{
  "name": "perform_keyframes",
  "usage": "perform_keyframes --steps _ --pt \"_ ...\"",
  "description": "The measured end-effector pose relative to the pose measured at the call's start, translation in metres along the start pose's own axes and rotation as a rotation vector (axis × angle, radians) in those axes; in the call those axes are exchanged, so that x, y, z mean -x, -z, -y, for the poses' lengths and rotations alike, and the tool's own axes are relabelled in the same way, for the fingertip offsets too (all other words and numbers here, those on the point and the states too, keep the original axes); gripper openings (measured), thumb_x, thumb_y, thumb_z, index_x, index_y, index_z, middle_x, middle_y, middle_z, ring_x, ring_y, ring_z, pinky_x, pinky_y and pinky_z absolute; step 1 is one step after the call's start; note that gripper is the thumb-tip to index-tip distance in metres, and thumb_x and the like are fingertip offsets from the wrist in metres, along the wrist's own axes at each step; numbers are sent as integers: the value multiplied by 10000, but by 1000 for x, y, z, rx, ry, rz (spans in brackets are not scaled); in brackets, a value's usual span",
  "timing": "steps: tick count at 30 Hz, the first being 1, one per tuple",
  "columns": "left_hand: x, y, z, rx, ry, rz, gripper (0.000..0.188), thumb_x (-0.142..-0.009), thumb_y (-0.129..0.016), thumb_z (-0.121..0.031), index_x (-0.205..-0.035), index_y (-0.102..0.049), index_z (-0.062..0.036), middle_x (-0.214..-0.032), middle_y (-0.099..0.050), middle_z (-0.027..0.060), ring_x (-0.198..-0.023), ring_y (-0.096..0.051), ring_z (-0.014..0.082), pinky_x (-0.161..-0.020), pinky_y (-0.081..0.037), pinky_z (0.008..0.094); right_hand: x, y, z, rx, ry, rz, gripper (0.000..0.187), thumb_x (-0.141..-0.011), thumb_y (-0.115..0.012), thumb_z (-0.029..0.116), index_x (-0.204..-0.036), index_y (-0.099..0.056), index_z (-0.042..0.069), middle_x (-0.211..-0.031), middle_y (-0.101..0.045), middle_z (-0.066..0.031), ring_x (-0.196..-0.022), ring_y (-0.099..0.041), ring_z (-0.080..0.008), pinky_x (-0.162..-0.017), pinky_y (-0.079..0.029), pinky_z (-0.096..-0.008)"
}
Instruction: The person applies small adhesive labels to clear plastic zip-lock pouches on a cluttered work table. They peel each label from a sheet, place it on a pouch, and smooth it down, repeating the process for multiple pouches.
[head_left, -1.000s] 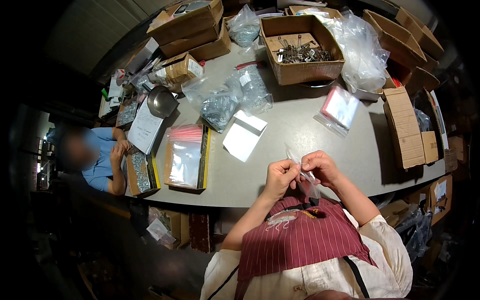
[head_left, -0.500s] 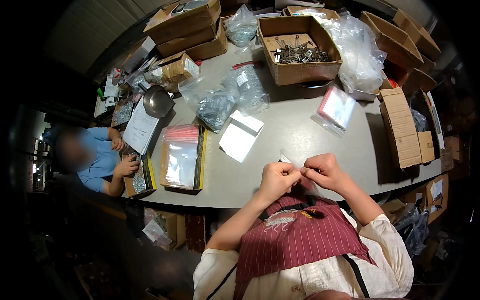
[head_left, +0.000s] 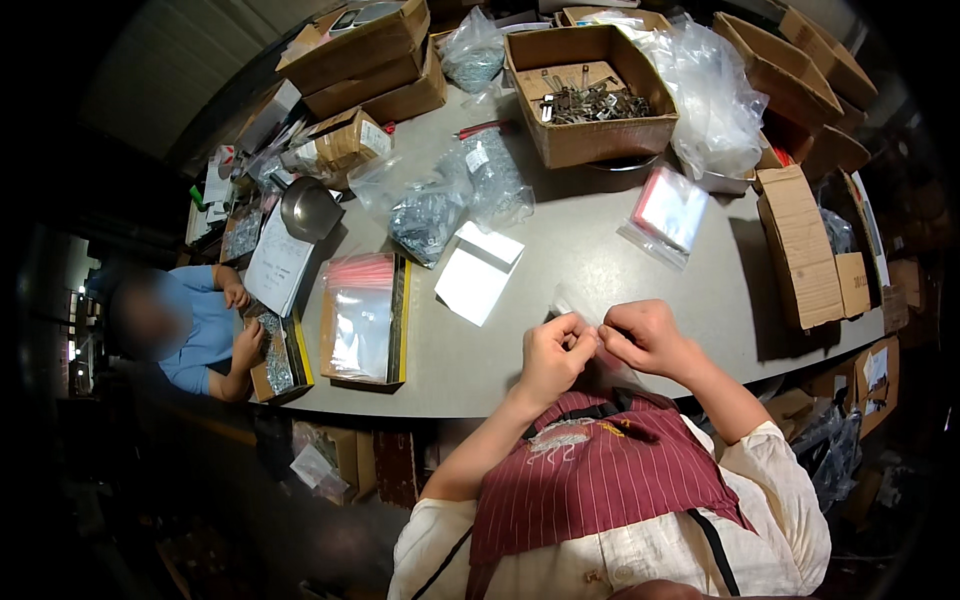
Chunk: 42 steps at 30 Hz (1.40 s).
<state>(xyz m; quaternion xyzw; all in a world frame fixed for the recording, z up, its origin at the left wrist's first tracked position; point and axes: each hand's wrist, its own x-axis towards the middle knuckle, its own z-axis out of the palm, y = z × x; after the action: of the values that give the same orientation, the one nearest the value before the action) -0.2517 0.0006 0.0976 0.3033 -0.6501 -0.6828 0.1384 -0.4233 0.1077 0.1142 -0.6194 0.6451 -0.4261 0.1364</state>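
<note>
A head-worn camera looks down on a grey table (head_left: 600,270) crowded with packing goods. At the far left a seated co-worker in a blue shirt (head_left: 200,335) rests both hands by a tray of small metal parts (head_left: 272,362). Right of that lie a white sheet of paper (head_left: 277,262), a metal scoop (head_left: 308,208), then a stack of clear zip bags with red tops on a yellow-edged tray (head_left: 362,318). Further right sit clear bags of metal hardware (head_left: 440,200) and two white cards (head_left: 478,272).

At the near edge the wearer's left hand (head_left: 552,352) and right hand (head_left: 645,338) meet, fingertips almost touching, both pinched narrowly on a small clear plastic bag (head_left: 566,303) — it shows only as a thin glint just beyond the knuckles, at the table's near edge in front of a striped maroon apron (head_left: 600,480). The bag looks very light, limp and slick, likely to crumple or slip; its top edge, pinched at both corners, seems the sensible place to hold it. What is inside, if anything, cannot be told.

Far of the hands stands an open cardboard box of metal pieces (head_left: 590,100), then more zip bags (head_left: 668,212), a large crumpled plastic liner (head_left: 715,95) and flat cartons (head_left: 800,245) at the right. The room around is dim — more boxes line the table's rim.
</note>
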Motion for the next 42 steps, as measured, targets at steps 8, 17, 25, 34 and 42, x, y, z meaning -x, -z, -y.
perform_keyframes --steps 8,17,25,34,42 --pt "15 8 -10 130 98 -53 248 -947 -641 -73 -721 -577 6 -625 -569 -17 -552 -493 18 -495 -367 214 -8 47 2 240 -75 -150 100 -781 -685 11 -853 -616 17 -935 -622 -157 -828 -633 -323 -676 -506 -395" --pt "-4 -19 -22 120 37 68 216 -965 -633 -128 -802 -622 13 -693 -640 26 -603 -576 54 -549 -442 229 -32 27 2 587 16 354 305 -769 -755 208 -947 -724 -38 -1466 -460 -280 -1430 -284 -532 -1174 -306 -573" --pt "-2 -26 -39 -102 -59 -15 200 -957 -650 -159 -856 -697 7 -677 -679 32 -608 -588 72 -563 -449 246 -37 -3 -30 622 5 532 364 -716 -738 222 -963 -726 -45 -1251 -594 -306 -1269 -506 -483 -1078 -410 -533" --pt "9 21 78 -316 -73 -461 318 -1010 -602 -249 -1195 -614 9 -1085 -693 154 -893 -656 139 -679 -522 296 -25 11 -89 -375 -654 390 361 -743 -707 195 -1012 -708 -46 -921 -700 -129 -797 -660 -195 -729 -528 -330" --pt "99 12 139 544 -1 -679 245 -1042 -579 -216 -1074 -679 6 -775 -554 -76 -697 -478 25 -604 -409 216 -16 -79 -47 -750 -805 660 491 -829 -808 326 -1123 -686 -48 -999 -701 -116 -913 -666 -210 -804 -536 -337"
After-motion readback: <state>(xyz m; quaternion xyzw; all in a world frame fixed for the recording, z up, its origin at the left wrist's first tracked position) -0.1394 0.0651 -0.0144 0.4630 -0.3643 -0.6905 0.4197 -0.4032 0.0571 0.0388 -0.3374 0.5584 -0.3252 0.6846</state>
